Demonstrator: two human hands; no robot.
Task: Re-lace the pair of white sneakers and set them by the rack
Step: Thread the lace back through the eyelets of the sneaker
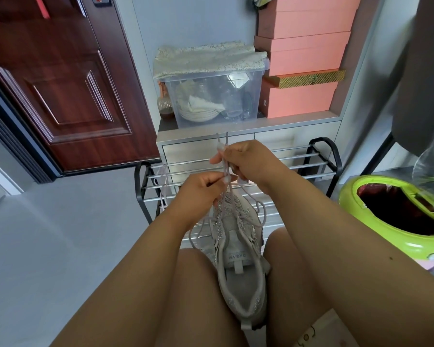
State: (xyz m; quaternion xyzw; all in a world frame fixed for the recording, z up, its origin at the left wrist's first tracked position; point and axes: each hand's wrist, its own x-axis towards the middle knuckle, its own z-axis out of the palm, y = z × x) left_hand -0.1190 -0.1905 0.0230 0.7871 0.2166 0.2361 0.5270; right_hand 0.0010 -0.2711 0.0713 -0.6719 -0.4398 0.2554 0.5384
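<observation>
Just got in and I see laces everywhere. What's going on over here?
A person is lacing a white sneaker that is wedged between their knees, toe pointing toward the shoe rack. The right hand pinches the two lace ends and holds them up, while the left hand grips the lace lower down. The lacing over the tongue is loose. Another lace hangs over the rack's bars. A second sneaker is not in view.

A label on the tongue of the white sneaker (238, 249), held between a seated person's knees, carries small grey lettering seen upside down; it appears to read "DREAM", with a finer line beneath too small to make out. No other readable text or number shows
</observation>
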